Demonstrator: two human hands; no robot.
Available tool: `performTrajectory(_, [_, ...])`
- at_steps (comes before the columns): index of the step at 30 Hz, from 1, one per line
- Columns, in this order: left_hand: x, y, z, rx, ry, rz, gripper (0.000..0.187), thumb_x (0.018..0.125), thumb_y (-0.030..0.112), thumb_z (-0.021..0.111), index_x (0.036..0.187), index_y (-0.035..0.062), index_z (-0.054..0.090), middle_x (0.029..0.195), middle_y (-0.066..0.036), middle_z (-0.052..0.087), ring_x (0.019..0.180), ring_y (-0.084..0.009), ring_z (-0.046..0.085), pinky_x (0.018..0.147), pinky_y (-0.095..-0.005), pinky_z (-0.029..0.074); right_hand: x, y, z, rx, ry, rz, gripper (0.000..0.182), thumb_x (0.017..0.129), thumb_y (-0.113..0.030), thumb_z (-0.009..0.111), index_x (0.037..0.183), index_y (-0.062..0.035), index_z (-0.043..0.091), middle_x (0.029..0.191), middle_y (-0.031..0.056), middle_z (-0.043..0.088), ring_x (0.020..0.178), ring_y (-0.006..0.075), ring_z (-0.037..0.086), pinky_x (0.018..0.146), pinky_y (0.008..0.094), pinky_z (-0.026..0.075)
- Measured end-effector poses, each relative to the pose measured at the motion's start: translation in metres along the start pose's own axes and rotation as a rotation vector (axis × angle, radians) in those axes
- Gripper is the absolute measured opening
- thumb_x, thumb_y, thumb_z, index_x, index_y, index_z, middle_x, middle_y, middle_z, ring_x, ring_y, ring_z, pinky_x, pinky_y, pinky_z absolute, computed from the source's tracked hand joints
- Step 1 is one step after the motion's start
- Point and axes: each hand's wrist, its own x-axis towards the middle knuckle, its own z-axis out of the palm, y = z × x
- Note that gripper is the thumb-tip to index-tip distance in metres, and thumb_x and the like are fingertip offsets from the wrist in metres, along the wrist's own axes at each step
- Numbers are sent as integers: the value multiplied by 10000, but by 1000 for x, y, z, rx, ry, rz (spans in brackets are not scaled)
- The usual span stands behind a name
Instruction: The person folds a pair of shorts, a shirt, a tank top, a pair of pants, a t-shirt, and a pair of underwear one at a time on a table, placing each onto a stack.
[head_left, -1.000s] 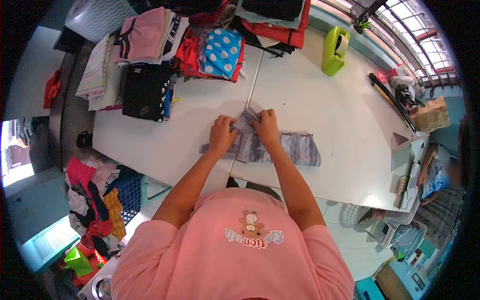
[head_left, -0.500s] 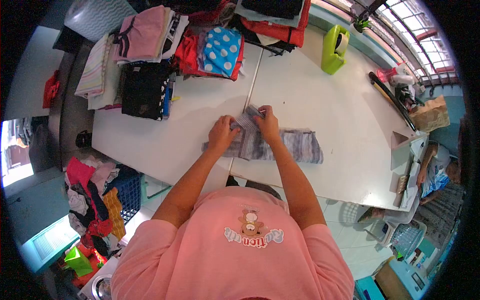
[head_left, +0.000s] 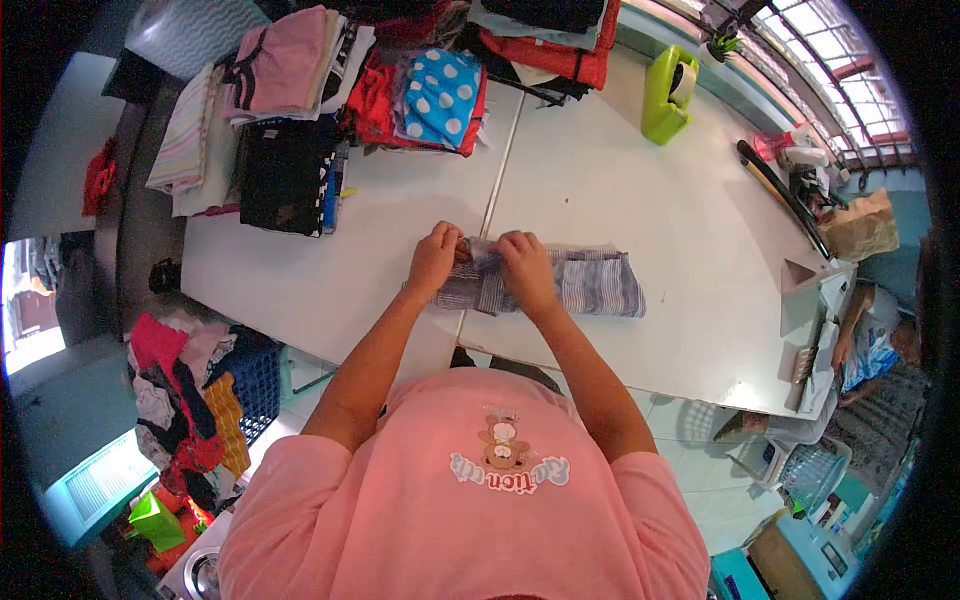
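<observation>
A grey and white striped garment (head_left: 600, 283) lies as a long folded band on the white table (head_left: 690, 250), near its front edge. At the garment's left part, my left hand (head_left: 436, 258) has its fingers closed on the cloth's upper edge. Close beside it on the right, my right hand (head_left: 524, 268) pinches the same cloth, its fingers bent over the fabric. A short stretch of the cloth shows raised between the two hands. Both thumbs are partly hidden.
Folded clothes (head_left: 290, 170) stand in piles at the back left. A green tape dispenser (head_left: 664, 100) is at the back right. Loose clothes cover a blue basket (head_left: 260, 385) at lower left. Another person (head_left: 868, 340) is at the far right.
My left hand has moved slightly up and my right hand down and left. The garment's raised upper part, which was angled between my hands, is now lower and flatter.
</observation>
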Motion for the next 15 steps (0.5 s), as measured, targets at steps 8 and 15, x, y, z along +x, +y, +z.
performTrajectory(8, [-21,28,3,202,178,166,256,776,129,559,1007,60,472,1012,-126,507,876,-266,541,748,-366,438,-42,4,19,-69,-23,-135,276,713,-81,537,986,-49,509,1069,133,477,1025,322,443,840,397,410])
performTrajectory(15, [-57,28,53,23,12,548,527,792,187,546,1227,-12,324,1221,-195,354,1146,-335,350,975,-384,292,-43,19,3,231,58,7,317,702,-70,552,1013,-36,505,1093,135,473,1046,315,438,876,378,396])
